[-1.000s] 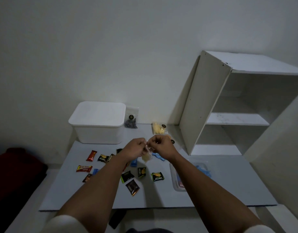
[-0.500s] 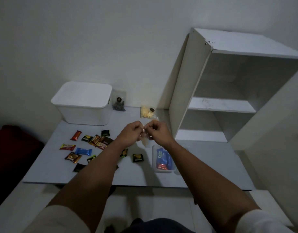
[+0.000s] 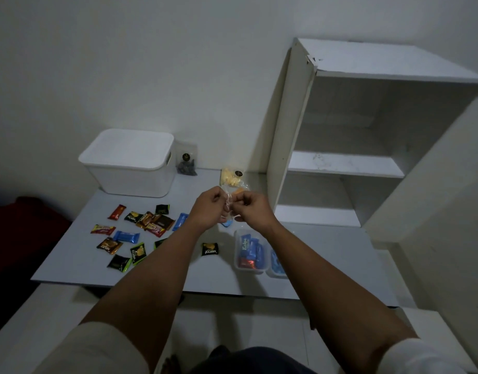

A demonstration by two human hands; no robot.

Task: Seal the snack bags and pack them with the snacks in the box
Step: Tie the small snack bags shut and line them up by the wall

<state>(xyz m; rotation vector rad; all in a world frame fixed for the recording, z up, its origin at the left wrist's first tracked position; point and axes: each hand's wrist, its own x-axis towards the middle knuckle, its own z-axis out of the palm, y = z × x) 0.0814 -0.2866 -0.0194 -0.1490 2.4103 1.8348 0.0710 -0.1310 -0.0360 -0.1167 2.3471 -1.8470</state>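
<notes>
My left hand (image 3: pixel 209 207) and my right hand (image 3: pixel 250 209) are raised over the table's middle, both pinching the top of a small clear snack bag (image 3: pixel 229 203) between them. A clear bag of yellow snacks (image 3: pixel 230 177) lies behind my hands, and a clear bag of dark snacks (image 3: pixel 186 164) leans on the wall. The white lidded box (image 3: pixel 130 163) stands at the back left. Several wrapped snacks (image 3: pixel 140 233) lie scattered on the left of the table. A small clear tub (image 3: pixel 250 252) holds blue and red snack packets.
The grey table (image 3: pixel 327 260) ends in a front edge near my elbows. A white open shelf unit (image 3: pixel 367 147) stands at the back right. A dark red item (image 3: pixel 22 225) sits left of the table.
The view has shifted and tilted, so the table sits differently in frame. My hands stay together on the small bag, held at about the same height.
</notes>
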